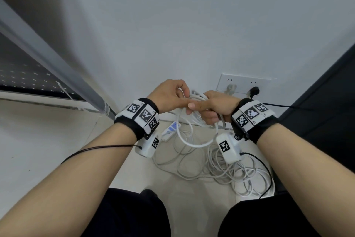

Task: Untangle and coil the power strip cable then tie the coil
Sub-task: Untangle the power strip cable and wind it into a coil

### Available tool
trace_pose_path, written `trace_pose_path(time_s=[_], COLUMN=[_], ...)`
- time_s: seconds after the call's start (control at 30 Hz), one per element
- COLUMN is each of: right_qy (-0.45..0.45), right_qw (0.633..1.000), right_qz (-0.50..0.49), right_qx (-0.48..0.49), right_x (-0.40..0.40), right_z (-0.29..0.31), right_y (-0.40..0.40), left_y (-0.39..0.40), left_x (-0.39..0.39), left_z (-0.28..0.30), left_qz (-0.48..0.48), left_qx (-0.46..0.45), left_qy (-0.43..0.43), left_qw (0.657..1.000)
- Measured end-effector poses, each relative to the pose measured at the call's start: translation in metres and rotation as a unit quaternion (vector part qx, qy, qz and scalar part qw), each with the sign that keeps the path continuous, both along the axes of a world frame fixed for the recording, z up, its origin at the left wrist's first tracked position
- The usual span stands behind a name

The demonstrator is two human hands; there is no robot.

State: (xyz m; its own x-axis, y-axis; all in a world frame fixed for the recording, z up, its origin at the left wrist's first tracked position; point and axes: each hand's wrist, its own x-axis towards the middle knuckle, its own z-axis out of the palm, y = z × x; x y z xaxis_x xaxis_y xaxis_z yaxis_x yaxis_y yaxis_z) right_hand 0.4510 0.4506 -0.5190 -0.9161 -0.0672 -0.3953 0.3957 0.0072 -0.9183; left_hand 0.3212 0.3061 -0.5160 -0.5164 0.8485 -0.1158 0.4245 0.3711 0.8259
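A bundle of white cable loops [196,117] hangs between my two hands in front of the wall. My right hand [215,106] grips the gathered loops, thumb pointing left across them. My left hand [169,95] pinches a strand at the top of the bundle with curled fingers. One loop droops below my hands toward the floor. The white power strip [171,129] lies on the floor below my left wrist, partly hidden by the wrist band. More white cable [226,171] lies in loose tangled coils on the floor under my right forearm.
A white wall socket plate [244,83] holds a white plug and a black plug [254,90] just behind my right hand. A dark panel [326,112] stands at the right. A metal frame post [57,60] runs down at the left. My knees are at the bottom.
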Motion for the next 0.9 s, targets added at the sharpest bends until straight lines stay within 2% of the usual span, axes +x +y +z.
trace_pose_path(time_s=[0.17, 0.37, 0.77, 0.9], right_qy=[0.001, 0.016, -0.006, 0.007], right_qw=[1.0, 0.997, 0.992, 0.989], right_qz=[-0.007, -0.056, -0.104, -0.121], right_qx=[-0.007, -0.047, -0.076, -0.081], right_x=[-0.001, 0.009, 0.017, 0.02], right_z=[0.0, 0.012, 0.026, 0.031], right_y=[0.004, 0.022, 0.032, 0.044], left_y=[-0.004, -0.029, -0.047, -0.059], left_x=[-0.003, -0.028, -0.048, -0.06], left_z=[-0.005, -0.014, -0.037, -0.049], left_qz=[-0.024, 0.006, 0.021, 0.096], left_qx=[0.019, 0.016, -0.031, -0.094], left_qy=[-0.035, -0.063, -0.039, 0.016], left_qw=[0.999, 0.998, 0.999, 0.991])
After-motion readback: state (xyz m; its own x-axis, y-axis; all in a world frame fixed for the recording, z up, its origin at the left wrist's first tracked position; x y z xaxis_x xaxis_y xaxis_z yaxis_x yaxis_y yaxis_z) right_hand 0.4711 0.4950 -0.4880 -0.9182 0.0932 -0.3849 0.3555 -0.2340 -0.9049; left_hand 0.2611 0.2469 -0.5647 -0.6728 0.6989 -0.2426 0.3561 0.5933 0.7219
